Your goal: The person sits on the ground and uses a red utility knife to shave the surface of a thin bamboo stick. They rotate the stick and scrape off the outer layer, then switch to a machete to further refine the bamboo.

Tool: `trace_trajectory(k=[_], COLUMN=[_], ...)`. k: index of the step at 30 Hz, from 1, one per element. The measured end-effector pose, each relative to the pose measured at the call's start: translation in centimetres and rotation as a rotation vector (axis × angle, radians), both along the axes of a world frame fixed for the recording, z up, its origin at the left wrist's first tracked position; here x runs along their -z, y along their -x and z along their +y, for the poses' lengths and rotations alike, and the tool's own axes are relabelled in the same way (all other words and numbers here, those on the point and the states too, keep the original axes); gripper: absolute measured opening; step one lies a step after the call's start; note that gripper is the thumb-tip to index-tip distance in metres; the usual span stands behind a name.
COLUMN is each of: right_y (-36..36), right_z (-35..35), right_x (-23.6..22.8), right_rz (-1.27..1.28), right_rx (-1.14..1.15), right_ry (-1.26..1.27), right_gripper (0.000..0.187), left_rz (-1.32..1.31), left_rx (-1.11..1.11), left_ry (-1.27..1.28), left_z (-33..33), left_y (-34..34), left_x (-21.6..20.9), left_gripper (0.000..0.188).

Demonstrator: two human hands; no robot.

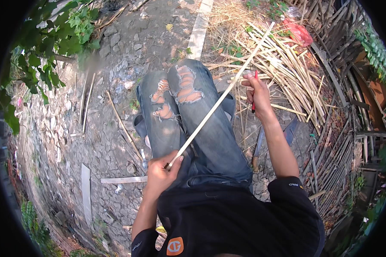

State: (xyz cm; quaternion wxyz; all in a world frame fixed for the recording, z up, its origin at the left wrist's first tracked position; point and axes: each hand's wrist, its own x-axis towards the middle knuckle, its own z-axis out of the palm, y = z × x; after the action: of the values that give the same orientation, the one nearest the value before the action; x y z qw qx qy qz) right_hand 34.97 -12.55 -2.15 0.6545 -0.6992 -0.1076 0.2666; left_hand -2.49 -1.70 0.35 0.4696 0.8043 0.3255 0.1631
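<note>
A long, pale, slender wooden stick slants across my thighs toward the far right. My left hand is closed round its near end, by my lap. My right hand grips a thin red pen, held roughly upright beside the stick's far half. Whether the fingertips of that hand touch the stick, I cannot tell. Under the stick are my knees in torn blue jeans. Past my right hand lies a loose pile of similar pale sticks on the ground.
A blade with a wooden handle lies beside my right thigh. Flat strips and thin sticks lie on the cracked ground to the left. Darker sticks are stacked at right, with red plastic behind the pile. Leafy branches hang far left.
</note>
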Motion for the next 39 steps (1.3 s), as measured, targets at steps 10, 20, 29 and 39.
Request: trace_trajectory(k=[10,20,29,39], right_y=[3.6,10.2,4.1,7.9], right_z=[1.3,-0.3,0.0,-0.6], right_x=[1.4,-2.4,-3.5,-3.1], right_rz=[-0.009,-0.965,-0.782,-0.894], right_rx=[-0.235,-0.485,-0.415,-0.562], right_ry=[-0.129,0.486,0.600,0.569], right_gripper=[0.031,0.049,0.053,0.048], left_rz=[-0.130,-0.162,-0.142,-0.166], left_rx=[0.021,0.011,0.010,-0.015], left_ry=[0.008,0.368,0.431,0.439], left_z=[-0.7,-1.3,-1.1,-1.2], left_y=[-1.2,-2.4,-2.1,-1.7], left_x=[1.8,1.6,0.8,1.8], left_gripper=[0.016,0.022,0.025,0.024])
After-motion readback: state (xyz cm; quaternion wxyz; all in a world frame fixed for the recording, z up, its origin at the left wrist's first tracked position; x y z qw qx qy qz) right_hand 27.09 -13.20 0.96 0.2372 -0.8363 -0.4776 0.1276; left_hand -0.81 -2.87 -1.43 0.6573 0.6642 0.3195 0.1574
